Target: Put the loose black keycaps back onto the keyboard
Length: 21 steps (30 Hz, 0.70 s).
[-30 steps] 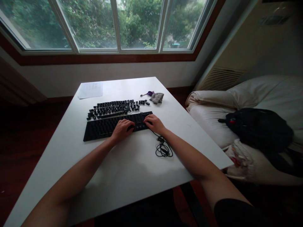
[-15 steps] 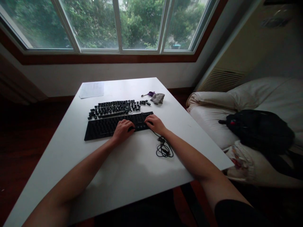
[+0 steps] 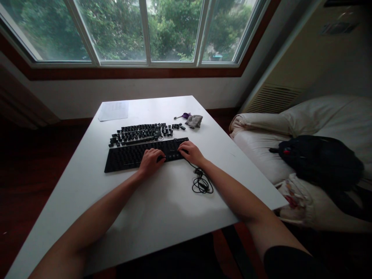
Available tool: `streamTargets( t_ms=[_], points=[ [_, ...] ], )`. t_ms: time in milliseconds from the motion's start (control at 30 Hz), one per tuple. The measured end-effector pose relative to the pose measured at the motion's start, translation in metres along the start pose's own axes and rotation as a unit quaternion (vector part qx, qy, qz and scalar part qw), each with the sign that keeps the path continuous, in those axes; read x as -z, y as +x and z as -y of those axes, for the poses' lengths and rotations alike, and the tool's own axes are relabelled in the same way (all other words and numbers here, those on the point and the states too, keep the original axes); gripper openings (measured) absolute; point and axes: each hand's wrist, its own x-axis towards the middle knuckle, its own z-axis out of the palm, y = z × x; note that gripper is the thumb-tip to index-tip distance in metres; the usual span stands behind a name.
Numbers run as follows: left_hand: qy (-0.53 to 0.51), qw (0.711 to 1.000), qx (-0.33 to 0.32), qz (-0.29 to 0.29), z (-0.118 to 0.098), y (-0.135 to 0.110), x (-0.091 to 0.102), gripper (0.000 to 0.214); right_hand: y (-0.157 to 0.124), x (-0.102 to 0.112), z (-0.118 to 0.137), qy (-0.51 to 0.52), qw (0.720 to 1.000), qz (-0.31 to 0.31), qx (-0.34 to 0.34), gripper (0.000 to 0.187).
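A black keyboard (image 3: 123, 158) lies at a slant on the white table, its keycaps taken off over at least part of it. My left hand (image 3: 152, 160) rests at its near edge right of the middle, fingers curled over it and thumb bent in. At the right end, my right hand (image 3: 191, 152) has its fingers drawn together against the keyboard's surface; whatever they pinch is too small to make out. Loose black keycaps (image 3: 136, 133) are laid out in rows just behind the keyboard. A thin white ring-shaped item (image 3: 160, 138) lies among them.
A coiled black cable (image 3: 202, 184) lies beside my right forearm. Toward the back are a grey cloth (image 3: 194, 121), a purple-handled brush (image 3: 186, 115) and a sheet of paper (image 3: 113, 111). Right of the table (image 3: 162, 217), a black bag (image 3: 319, 161) sits on a pale sofa (image 3: 255, 135).
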Motion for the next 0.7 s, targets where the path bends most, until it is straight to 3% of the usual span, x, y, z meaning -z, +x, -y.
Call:
streamTargets(
  t_ms=[367,700],
  points=[
    [0.068,0.996,-0.058,0.003,-0.0096,-0.0025,0.0024,0.007,0.0003,0.0006,0.0025,-0.002,1.0,0.0,0.002,0.015],
    [0.072,0.994,-0.078,0.005,-0.0044,-0.0025,0.0022,0.01,0.0,0.0015,0.0022,-0.003,1.0,-0.002,0.005,0.015]
  ],
)
